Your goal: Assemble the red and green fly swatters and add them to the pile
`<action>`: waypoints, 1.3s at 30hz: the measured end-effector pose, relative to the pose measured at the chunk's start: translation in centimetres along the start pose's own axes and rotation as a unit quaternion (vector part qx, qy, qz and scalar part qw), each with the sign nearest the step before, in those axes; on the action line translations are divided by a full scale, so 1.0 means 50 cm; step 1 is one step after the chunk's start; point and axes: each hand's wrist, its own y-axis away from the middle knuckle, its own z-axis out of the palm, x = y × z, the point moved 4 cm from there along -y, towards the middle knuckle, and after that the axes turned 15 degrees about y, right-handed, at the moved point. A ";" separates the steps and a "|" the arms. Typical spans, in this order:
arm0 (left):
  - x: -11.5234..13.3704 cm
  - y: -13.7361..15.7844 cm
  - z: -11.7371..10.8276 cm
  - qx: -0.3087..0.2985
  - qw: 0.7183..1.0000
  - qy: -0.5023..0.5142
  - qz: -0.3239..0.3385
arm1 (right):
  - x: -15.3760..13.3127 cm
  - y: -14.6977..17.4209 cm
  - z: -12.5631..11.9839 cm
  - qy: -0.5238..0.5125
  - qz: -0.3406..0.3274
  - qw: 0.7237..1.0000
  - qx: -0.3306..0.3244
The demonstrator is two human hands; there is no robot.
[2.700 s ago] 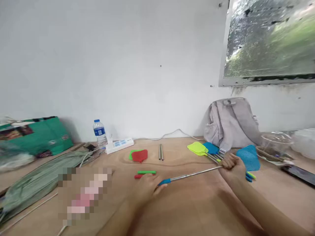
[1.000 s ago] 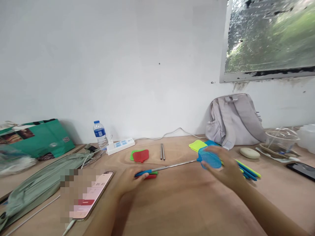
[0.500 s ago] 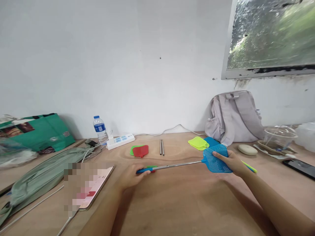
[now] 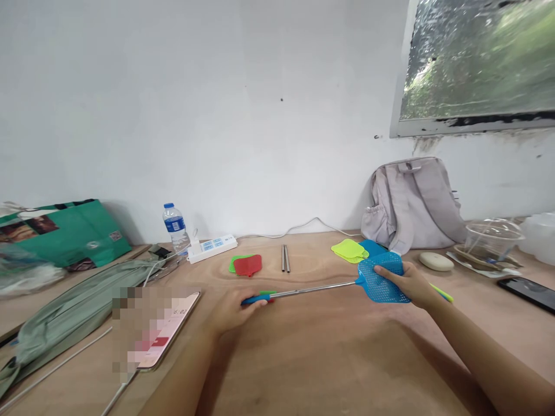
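A pale, marked wall (image 4: 260,127) stands behind a wood-toned tabletop (image 4: 303,358). At the far left lies a green bag (image 4: 93,234), with a bottle (image 4: 176,225) and a white power strip (image 4: 212,249) to its right. Nearer the person, a phone (image 4: 173,329) lies at a slant, part of it blurred out.

Next comes the left hand (image 4: 234,311), fingers closed around the blue handle (image 4: 255,300) of a blue fly swatter (image 4: 311,289). Just behind that handle, mostly covered, sit a green piece and a red one; beyond them lie a red swatter head (image 4: 248,266) over a green one (image 4: 234,263), then two short metal tubes (image 4: 283,258) side by side.

The fly swatter stretches between the two hands, its long axis running across the person's front and rising slightly toward the right in view. Neither hand touches the middle of its metal rod. How far it is off the tabletop, I cannot tell.

At its right end, the right hand (image 4: 414,284) pinches the perforated blue head (image 4: 385,289) by its outer side, thumb across the face. Behind that head are yellow-green swatter heads (image 4: 349,251) and a grey backpack (image 4: 411,202).
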 end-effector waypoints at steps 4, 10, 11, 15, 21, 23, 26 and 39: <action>0.005 0.000 0.001 0.007 1.000 0.005 0.027 | 0.006 -0.004 -0.004 -0.011 -0.006 1.000 -0.009; 0.005 0.000 0.008 0.010 0.999 0.014 0.029 | 0.017 -0.010 -0.005 -0.015 -0.012 1.000 -0.013; 0.005 0.000 0.009 0.010 0.999 0.012 0.029 | 0.019 -0.010 -0.004 -0.016 -0.014 1.000 -0.014; 0.005 0.000 0.012 0.006 1.000 0.009 0.023 | 0.022 -0.010 0.004 -0.029 -0.017 0.999 -0.021; 0.007 -0.001 0.017 0.003 1.000 -0.010 0.025 | 0.014 -0.005 0.011 -0.030 -0.017 0.999 -0.023; 0.003 -0.002 0.022 0.002 1.000 -0.013 0.026 | 0.014 -0.004 0.013 -0.025 -0.012 0.999 -0.030; -0.002 -0.003 0.032 0.001 1.000 -0.008 0.015 | 0.014 -0.003 0.018 -0.015 -0.012 0.999 -0.027; 0.043 -0.021 0.119 0.001 0.998 -0.038 0.044 | -0.042 0.042 0.091 0.054 -0.033 0.996 -0.062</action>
